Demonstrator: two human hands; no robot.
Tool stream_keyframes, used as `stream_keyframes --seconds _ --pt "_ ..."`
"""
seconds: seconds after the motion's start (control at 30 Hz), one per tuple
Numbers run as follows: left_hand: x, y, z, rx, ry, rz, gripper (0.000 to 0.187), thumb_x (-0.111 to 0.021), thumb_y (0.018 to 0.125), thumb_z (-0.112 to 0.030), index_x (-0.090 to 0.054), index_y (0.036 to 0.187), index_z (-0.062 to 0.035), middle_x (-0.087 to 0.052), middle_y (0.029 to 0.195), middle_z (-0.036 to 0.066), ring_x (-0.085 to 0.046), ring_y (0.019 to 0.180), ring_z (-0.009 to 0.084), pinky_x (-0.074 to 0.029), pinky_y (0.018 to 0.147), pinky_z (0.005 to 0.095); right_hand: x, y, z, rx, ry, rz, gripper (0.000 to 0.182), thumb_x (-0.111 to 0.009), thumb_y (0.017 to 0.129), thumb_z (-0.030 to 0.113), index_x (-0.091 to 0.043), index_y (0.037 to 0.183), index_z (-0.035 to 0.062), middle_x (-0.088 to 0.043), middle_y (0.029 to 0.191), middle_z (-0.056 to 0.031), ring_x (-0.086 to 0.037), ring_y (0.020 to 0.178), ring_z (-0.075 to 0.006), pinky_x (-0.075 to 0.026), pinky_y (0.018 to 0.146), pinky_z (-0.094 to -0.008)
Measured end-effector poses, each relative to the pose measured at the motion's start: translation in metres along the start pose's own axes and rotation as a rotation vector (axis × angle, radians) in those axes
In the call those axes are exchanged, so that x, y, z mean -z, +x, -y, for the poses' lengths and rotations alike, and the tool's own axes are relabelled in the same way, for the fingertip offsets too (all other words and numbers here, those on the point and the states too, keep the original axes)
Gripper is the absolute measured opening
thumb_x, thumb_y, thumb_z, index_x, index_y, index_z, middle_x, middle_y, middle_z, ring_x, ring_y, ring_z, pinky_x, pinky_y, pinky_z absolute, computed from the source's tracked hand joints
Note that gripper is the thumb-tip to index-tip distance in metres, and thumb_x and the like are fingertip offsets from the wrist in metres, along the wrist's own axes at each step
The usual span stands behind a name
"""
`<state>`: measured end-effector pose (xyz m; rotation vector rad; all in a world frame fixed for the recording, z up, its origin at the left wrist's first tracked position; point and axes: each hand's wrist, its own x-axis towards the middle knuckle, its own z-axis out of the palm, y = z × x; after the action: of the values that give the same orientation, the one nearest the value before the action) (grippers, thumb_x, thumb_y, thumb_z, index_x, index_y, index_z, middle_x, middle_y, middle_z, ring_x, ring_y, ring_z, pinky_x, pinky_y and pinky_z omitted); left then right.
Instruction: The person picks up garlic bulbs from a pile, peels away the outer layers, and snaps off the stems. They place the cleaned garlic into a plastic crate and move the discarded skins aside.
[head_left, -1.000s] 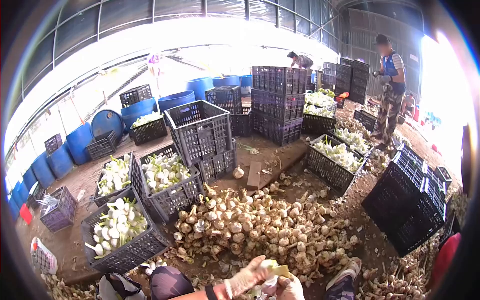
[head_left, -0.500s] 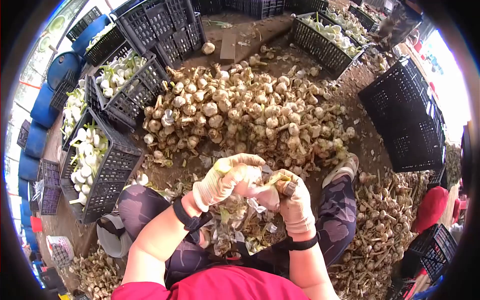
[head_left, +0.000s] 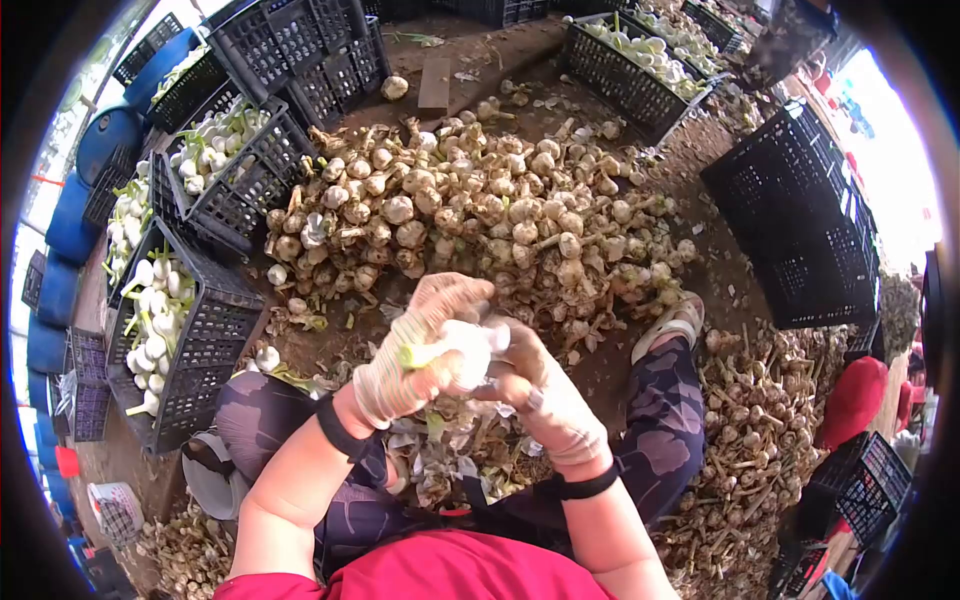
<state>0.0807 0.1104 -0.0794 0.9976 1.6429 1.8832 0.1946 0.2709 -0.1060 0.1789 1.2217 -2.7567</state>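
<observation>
My left hand (head_left: 415,350), in a pale glove, is closed around a white garlic bulb (head_left: 472,358). The bulb's green cut stem (head_left: 422,354) sticks out toward the left. Just right of the bulb is my right hand (head_left: 550,405), also gloved, with bent fingers whose tips look brown and worn. Motion smears those fingers, so whether they touch or grip the bulb cannot be made out. Beneath both hands, between my legs, lies a heap of peeled garlic skins and leaf scraps (head_left: 440,465).
A large pile of unpeeled garlic (head_left: 480,210) spreads ahead, and another pile (head_left: 755,430) lies to the right. Black crates of white garlic (head_left: 205,325) stand at left. Empty-looking black crates (head_left: 800,220) stand at right. At the upper right is another person's leg (head_left: 790,45).
The bulb has turned in my left hand, its green stem now pointing left, and its surface looks whiter. My right hand has shifted left and off the stem. The view has moved slightly.
</observation>
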Motion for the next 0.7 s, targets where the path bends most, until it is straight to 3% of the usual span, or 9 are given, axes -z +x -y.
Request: stream_keyframes --seconds 0.1,0.17,0.2,0.23,0.3,0.43,0.53,0.63,0.7 --pt "-0.002 0.01 -0.008 -0.253 0.623 -0.044 0.069 -0.059 0.084 -0.055 -0.051 0.128 -0.0028 -0.048 0.121 0.021 -0.046 0.117 0.0329 -0.04 0.098 0.0393 -0.007 0.007 0.003 0.13 0.077 -0.155 0.038 -0.07 0.085 0.026 -0.053 0.111 0.0045 -0.058 0.11 -0.0082 -0.057 0.1 -0.0169 -0.048 0.088 -0.0327" --pt "0.001 0.007 0.007 0.131 0.623 -0.22 0.082 -0.052 0.082 -0.069 -0.051 0.126 -0.0008 -0.047 0.128 0.016 -0.056 0.105 0.0208 -0.046 0.087 0.0308 -0.011 0.008 0.011 0.302 0.105 -0.18 0.028 -0.068 0.087 0.024 -0.054 0.103 0.005 -0.059 0.113 -0.0107 -0.057 0.098 -0.0167 -0.047 0.087 -0.0309" --pt "-0.005 0.005 0.016 0.227 0.044 -0.314 0.073 -0.052 0.087 -0.061 -0.048 0.129 -0.001 -0.055 0.123 0.013 -0.061 0.096 0.0174 -0.05 0.08 0.0278 -0.008 0.007 0.015 0.341 0.096 -0.166 0.022 -0.066 0.089 0.021 -0.053 0.1 0.0054 -0.059 0.115 -0.0129 -0.058 0.097 -0.0168 -0.047 0.086 -0.0306" --pt "0.002 0.008 -0.01 0.593 -0.225 -0.172 0.063 -0.052 0.093 -0.05 -0.045 0.133 -0.002 -0.059 0.121 0.009 -0.062 0.097 0.0179 -0.051 0.083 0.0304 -0.008 0.007 0.017 0.34 0.094 -0.168 0.022 -0.066 0.089 0.021 -0.053 0.1 0.0054 -0.059 0.115 -0.0129 -0.058 0.097 -0.0168 -0.047 0.086 -0.0306" --pt "0.0 0.007 -0.002 0.547 -0.7 -0.186 0.04 -0.053 0.096 -0.025 -0.048 0.132 -0.0085 -0.058 0.123 0.01 -0.061 0.105 0.0237 -0.052 0.088 0.0359 -0.011 0.009 0.018 0.342 0.176 -0.235 0.018 -0.062 0.092 0.02 -0.054 0.1 0.0047 -0.06 0.115 -0.0132 -0.058 0.096 -0.0171 -0.046 0.087 -0.0305" --pt "-0.004 0.003 0.011 0.46 -0.988 -0.278 0.033 -0.054 0.089 -0.008 -0.058 0.122 -0.0045 -0.057 0.127 0.011 -0.061 0.108 0.0271 -0.052 0.092 0.0416 -0.007 0.007 0.023 0.201 0.62 -0.312 0.012 -0.057 0.094 0.016 -0.054 0.097 0.0048 -0.061 0.109 -0.0118 -0.058 0.099 -0.0201 -0.052 0.073 -0.0271" --pt "0.006 -0.003 0.016 0.367 -0.962 -0.203 0.024 -0.05 0.075 0.01 -0.07 0.088 0.0039 -0.057 0.127 0.017 -0.06 0.111 0.0315 -0.052 0.093 0.0451 -0.004 0.01 0.037 0.261 0.973 -0.175 0.008 -0.054 0.094 0.01 -0.052 0.096 0.0027 -0.052 0.088 -0.004 -0.054 0.082 -0.0153 -0.053 0.066 -0.0244" --pt "0.018 -0.006 0.021 0.354 -0.91 -0.211 0.021 -0.054 0.084 0.001 -0.067 0.102 0.0028 -0.063 0.115 0.017 -0.064 0.102 0.0287 -0.055 0.085 0.0396 0.017 0.012 0.049 0.422 1.071 -0.111 0.006 -0.048 0.096 0.008 -0.048 0.092 0.0037 -0.045 0.082 0.0 -0.046 0.072 -0.0083 -0.05 0.063 -0.0212" --pt "-0.001 0.005 0.0 0.421 -0.744 -0.152 0.041 -0.06 0.092 -0.025 -0.051 0.127 -0.0051 -0.06 0.118 0.011 -0.062 0.104 0.0199 -0.054 0.083 0.0331 0.012 0.01 0.046 0.327 0.896 -0.136 0.009 -0.045 0.098 0.012 -0.048 0.093 0.0042 -0.045 0.082 0.0011 -0.042 0.068 -0.0071 -0.046 0.057 -0.0199"
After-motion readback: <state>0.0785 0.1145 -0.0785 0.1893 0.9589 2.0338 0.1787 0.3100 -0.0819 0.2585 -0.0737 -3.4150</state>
